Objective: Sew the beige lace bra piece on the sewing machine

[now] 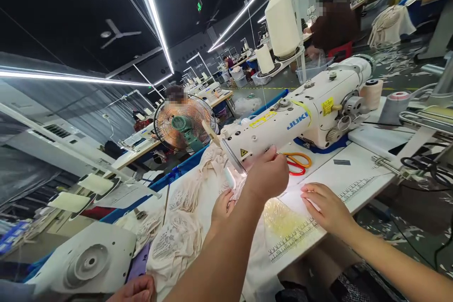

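My left hand [222, 208] is partly hidden behind a co-worker's forearm [226, 245]. Its bent fingers are closed on cream lace fabric [238, 188] beside the needle end of a white sewing machine [269, 127]. My right hand [326, 210] lies on the table's right part with its fingers stretched out, holding nothing. Between my hands is a pale yellow, see-through plastic packet [281, 219]. The co-worker's hand [271, 174] reaches across in front of me to the machine arm; what its fingers touch is hard to make out.
Lace garment pieces [177, 231] are heaped to the left. Scissors [297, 163] with orange and red handles lie behind the machine arm. Another person's hand [136, 289] rests at the lower left, beside a second machine [92, 259]. A fan [186, 122] and thread cones [281, 23] stand beyond.
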{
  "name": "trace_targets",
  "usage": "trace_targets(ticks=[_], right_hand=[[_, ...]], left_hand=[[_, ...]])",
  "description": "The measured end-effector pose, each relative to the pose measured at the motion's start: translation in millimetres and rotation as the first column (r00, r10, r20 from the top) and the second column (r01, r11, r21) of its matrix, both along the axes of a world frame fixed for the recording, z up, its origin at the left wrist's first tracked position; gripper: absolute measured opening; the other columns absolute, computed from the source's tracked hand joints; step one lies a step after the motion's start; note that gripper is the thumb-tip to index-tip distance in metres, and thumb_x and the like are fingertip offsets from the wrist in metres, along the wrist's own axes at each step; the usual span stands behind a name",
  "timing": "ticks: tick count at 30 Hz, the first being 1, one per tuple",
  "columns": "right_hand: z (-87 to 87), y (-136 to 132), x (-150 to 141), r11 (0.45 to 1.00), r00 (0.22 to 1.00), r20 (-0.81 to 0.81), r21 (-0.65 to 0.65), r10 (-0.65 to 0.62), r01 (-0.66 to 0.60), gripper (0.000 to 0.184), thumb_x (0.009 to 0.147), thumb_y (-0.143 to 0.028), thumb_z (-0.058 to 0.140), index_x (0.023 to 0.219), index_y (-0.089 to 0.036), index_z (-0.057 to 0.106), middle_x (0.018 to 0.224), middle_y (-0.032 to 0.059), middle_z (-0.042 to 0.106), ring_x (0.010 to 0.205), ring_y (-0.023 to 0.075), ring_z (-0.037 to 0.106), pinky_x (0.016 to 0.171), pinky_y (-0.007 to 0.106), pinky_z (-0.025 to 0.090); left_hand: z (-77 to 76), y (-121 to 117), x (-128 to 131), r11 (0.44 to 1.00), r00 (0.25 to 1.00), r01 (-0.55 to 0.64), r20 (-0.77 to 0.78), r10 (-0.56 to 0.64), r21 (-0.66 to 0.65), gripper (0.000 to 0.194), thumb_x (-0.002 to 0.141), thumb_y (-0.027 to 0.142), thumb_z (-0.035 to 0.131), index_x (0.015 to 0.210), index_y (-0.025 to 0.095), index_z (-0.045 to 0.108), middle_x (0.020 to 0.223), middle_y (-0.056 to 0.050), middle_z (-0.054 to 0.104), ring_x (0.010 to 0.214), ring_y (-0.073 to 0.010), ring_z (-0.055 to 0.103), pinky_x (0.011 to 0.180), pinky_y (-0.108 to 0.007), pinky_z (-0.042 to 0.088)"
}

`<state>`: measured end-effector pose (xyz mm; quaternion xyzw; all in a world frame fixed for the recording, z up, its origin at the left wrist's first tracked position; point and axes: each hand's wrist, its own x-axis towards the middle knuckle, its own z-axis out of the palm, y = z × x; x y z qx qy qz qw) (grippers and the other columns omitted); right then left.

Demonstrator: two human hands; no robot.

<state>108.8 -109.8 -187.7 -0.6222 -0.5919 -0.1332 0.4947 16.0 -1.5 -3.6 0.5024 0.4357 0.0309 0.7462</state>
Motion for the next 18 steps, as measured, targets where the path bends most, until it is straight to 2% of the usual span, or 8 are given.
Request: trace_targets(ticks=[3,5,8,11,14,18], right_hand=[[1.6,-2.6,2.2,0.999,0.999,-0.017,0.003,0.050,-0.049,0.018,0.085,-0.024,0.046,0.081,-0.021,0.063,0.089,0.0070,0.064,0.088,0.0205,0.060,0.075,0.037,0.052],[2.5,-4.4,4.1,0.996,0.996,-0.025,0.014,0.086,-0.085,0.017,0.085,-0.023,0.046,0.081,-0.021,0.062,0.088,0.0068,0.064,0.088,0.0203,0.060,0.075,0.036,0.052],[3.5,-7.0,7.3,0.990,0.990,-0.050,0.046,0.132,-0.130,0.016,0.085,-0.023,0.046,0.082,-0.022,0.062,0.088,0.0068,0.065,0.088,0.0203,0.060,0.074,0.037,0.052],[3.9,-9.5,10.5,0.984,0.982,-0.075,0.046,0.173,-0.170,0.017,0.084,-0.025,0.046,0.083,-0.023,0.063,0.089,0.0071,0.065,0.088,0.0210,0.061,0.072,0.036,0.052],[4.4,-12.0,13.7,0.976,0.972,-0.079,0.025,0.220,-0.218,0.017,0.085,-0.027,0.047,0.083,-0.023,0.063,0.090,0.0067,0.065,0.088,0.0209,0.061,0.072,0.035,0.052],[5.2,-14.9,18.3,0.958,0.955,-0.076,-0.009,0.285,-0.287,0.017,0.085,-0.027,0.047,0.082,-0.023,0.063,0.090,0.0067,0.064,0.089,0.0209,0.060,0.072,0.036,0.052]], left_hand=[[2.6,-0.8,0.2,0.993,0.995,-0.094,0.048,0.091,0.065,0.028,0.077,0.024,0.049,0.052,0.020,0.037,0.052,0.003,0.035,0.056,-0.0117,0.048,0.046,-0.017,0.036],[0.6,-3.3,-1.1,0.986,0.980,-0.149,0.144,0.138,0.068,0.030,0.079,0.018,0.048,0.053,0.020,0.035,0.054,0.004,0.033,0.059,-0.0102,0.048,0.051,-0.015,0.039],[-11.8,-9.7,-6.8,0.984,0.938,-0.177,0.298,0.176,-0.022,0.029,0.077,0.004,0.048,0.055,0.019,0.040,0.057,0.004,0.034,0.065,-0.0074,0.050,0.061,-0.011,0.043],[-29.8,-15.0,-14.4,0.968,0.915,-0.208,0.323,0.244,-0.140,0.027,0.077,-0.002,0.044,0.061,0.018,0.049,0.063,0.001,0.044,0.076,-0.0076,0.055,0.069,-0.011,0.046],[-43.5,-15.3,-16.9,0.924,0.865,-0.322,0.333,0.376,-0.205,0.028,0.078,-0.004,0.039,0.065,0.017,0.054,0.065,0.000,0.049,0.077,-0.0076,0.057,0.069,-0.011,0.048],[-51.0,-10.8,-10.6,0.859,0.785,-0.423,0.356,0.507,-0.288,0.027,0.078,-0.002,0.042,0.063,0.016,0.056,0.063,0.001,0.049,0.069,-0.0074,0.056,0.064,-0.011,0.048]])
